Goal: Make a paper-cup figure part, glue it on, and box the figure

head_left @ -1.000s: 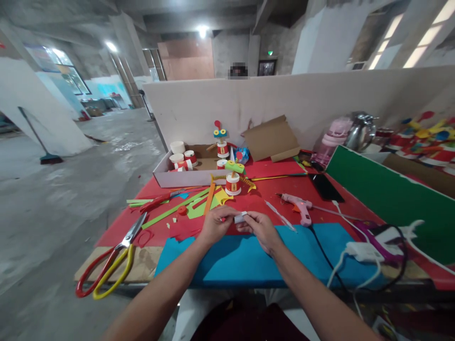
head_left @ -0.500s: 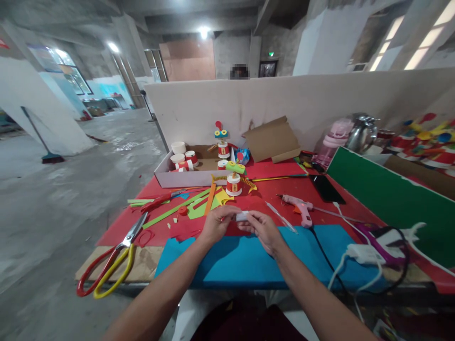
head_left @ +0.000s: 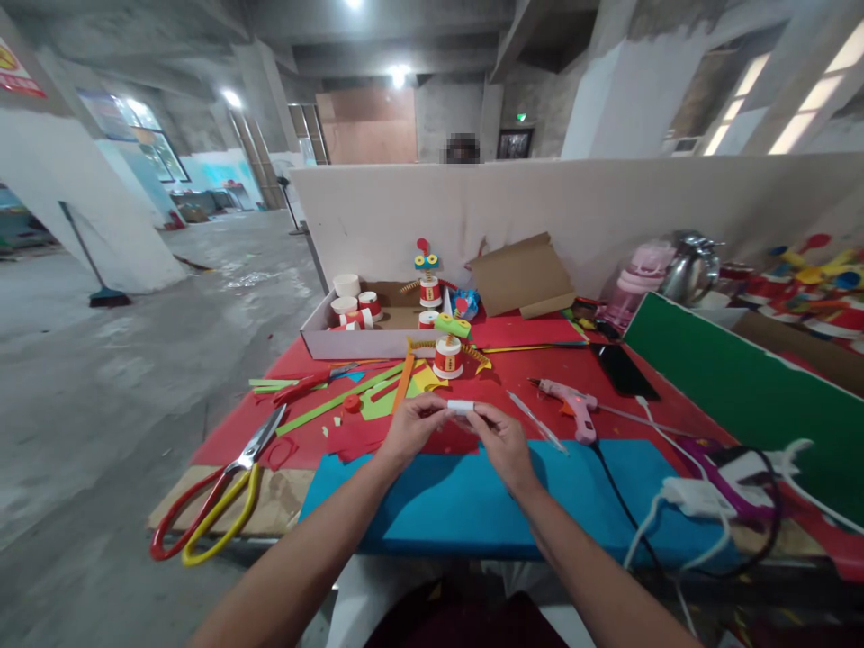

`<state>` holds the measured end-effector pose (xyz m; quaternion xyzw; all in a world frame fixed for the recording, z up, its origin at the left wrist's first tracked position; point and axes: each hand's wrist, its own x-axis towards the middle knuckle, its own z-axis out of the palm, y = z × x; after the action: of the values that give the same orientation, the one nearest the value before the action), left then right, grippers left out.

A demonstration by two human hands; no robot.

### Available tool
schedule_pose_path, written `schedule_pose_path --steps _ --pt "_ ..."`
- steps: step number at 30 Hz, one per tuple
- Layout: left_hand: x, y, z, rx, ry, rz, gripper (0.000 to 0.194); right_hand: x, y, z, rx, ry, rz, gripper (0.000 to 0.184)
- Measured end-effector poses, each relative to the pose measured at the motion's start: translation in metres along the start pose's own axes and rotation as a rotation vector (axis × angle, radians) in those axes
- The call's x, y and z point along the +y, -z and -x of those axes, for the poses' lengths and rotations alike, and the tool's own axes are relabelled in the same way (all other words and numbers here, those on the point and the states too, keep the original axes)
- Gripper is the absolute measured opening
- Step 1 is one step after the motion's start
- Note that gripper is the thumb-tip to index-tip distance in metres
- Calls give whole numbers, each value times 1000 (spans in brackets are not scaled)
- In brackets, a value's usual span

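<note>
Both hands pinch a small white roll (head_left: pixel 461 407), which looks like rolled paper, between their fingertips above the red sheet. My left hand (head_left: pixel 413 427) is closed on its left end, and my right hand (head_left: pixel 500 438) is closed on its right end. Just beyond stands a paper-cup figure (head_left: pixel 448 356) with a green eye piece and coiled paper arms. A pink glue gun (head_left: pixel 572 405) lies to the right of my hands, with a clear plastic strip (head_left: pixel 538 421) between. Under my forearms is a blue sheet (head_left: pixel 432 504).
Large scissors (head_left: pixel 236 472) with red and yellow handles lie at the left table edge. Behind, a box (head_left: pixel 351 344) holds paper cups and another figure. A phone (head_left: pixel 625 371), power strip and cables sit on the right. A person's head (head_left: pixel 463 148) shows over the partition.
The white roll has turned level, and its long side now shows more fully between my fingertips. My right fingers have shifted slightly. The whole view has tilted up a little.
</note>
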<state>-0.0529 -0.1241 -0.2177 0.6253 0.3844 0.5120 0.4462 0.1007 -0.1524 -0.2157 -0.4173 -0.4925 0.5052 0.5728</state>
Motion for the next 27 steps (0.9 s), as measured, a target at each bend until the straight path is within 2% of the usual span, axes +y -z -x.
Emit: schedule_pose_path --steps 3,9,11,15,18,22,27 --pt "-2 0 0 35 -23 0 31 0 0 -1 17 -18 -74 30" --pt "-7 -3 1 39 -2 16 27 -1 -3 -1 46 42 -98 28" --pt "-8 -5 1 47 -14 4 26 2 -8 0 102 30 -140 28" --pt "-10 -7 2 104 -82 -11 23 7 -24 1 233 -53 -285 39" --pt "-10 -8 2 103 -102 3 21 10 -35 -1 172 -64 -319 49" --pt "-9 -10 1 99 27 69 25 12 -39 -4 169 25 -216 40" --pt "-1 -13 1 39 247 358 31 6 -34 2 211 224 193 28"
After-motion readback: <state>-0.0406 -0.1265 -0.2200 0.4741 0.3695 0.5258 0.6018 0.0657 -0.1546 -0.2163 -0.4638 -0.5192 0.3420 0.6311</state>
